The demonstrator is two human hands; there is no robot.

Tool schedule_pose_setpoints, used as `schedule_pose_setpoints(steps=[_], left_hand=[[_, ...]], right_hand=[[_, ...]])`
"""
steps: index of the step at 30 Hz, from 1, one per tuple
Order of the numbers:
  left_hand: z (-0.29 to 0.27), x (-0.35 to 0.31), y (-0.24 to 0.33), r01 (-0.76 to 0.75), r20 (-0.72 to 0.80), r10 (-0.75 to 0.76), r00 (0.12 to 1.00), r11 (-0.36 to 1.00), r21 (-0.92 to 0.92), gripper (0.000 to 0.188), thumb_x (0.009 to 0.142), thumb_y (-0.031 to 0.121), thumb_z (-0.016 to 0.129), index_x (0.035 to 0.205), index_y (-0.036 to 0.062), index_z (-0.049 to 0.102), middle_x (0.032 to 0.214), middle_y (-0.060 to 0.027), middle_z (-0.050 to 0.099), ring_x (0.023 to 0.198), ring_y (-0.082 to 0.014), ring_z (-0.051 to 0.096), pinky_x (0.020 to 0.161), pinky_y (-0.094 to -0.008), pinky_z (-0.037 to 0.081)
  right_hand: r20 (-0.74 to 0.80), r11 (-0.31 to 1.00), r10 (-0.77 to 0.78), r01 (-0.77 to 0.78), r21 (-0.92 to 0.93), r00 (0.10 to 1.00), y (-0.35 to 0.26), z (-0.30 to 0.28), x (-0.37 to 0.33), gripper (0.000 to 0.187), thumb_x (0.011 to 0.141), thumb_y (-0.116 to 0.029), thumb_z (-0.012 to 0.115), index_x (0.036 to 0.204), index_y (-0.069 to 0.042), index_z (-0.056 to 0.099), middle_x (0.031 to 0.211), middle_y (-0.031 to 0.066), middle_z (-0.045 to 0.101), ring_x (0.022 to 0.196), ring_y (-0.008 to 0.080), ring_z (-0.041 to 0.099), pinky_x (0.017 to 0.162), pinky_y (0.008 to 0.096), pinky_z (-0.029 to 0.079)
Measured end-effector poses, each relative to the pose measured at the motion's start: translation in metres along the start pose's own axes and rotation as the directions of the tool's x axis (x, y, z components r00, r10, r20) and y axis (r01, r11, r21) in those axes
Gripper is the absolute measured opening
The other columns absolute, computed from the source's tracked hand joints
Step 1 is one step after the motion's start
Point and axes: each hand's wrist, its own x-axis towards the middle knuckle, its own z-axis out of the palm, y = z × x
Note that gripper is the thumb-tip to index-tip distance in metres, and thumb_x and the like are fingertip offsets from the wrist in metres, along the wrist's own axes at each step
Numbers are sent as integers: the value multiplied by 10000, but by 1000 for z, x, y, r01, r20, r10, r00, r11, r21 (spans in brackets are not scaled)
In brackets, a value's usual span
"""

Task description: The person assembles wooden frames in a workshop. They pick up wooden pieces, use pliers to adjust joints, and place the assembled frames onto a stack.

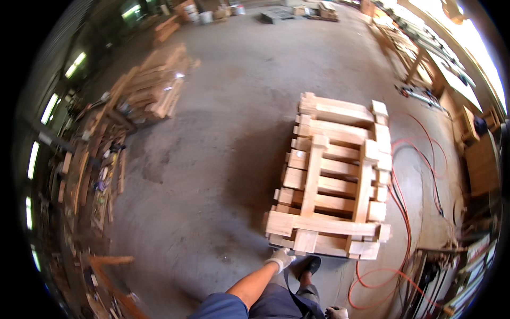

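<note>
A large stack of pale wooden beams (340, 169) stands right of centre, crosswise layers with two long pieces laid over them. Beneath its near edge shows a dark thin base. My left hand (282, 259), in a whitish glove, is at the stack's near left corner with its fingers curled; what they grip is hard to see. A black strap (298, 297) runs down from beside that hand past my leg. My right hand (337, 312), gloved too, is low at the bottom edge, closed and partly cut off; anything inside it is hidden.
Orange hoses (408, 234) loop over the floor right of the stack. Piled timber (154, 87) and scattered wood pieces (103, 183) line the left side. A workbench (451, 74) stands at the far right, and a rack (451, 276) at the near right. My foot (314, 265) is close to the stack.
</note>
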Motion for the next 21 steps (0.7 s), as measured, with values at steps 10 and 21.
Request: schedule_pose_setpoints(steps=[10, 21], left_hand=[[-60, -124, -124, 82, -55, -79, 995, 995, 63, 550, 924, 492, 620, 1226, 40, 703, 1289, -189, 671, 1203, -394, 627, 1023, -462, 488], [-32, -123, -252, -69, 52, 46, 998, 748, 660, 488, 1050, 467, 427, 1271, 122, 693, 1296, -153, 674, 1208, -346, 638, 1001, -464, 509]], right_hand=[[61, 994, -99, 101, -37, 993, -79, 7, 43, 306, 933, -243, 696, 1101, 12, 697, 847, 93, 708, 692, 182, 663, 584, 311, 521], [99, 932, -247, 265, -247, 964, -157, 74, 31, 248, 900, -173, 723, 1019, 44, 743, 861, 111, 755, 710, 179, 711, 618, 296, 559]])
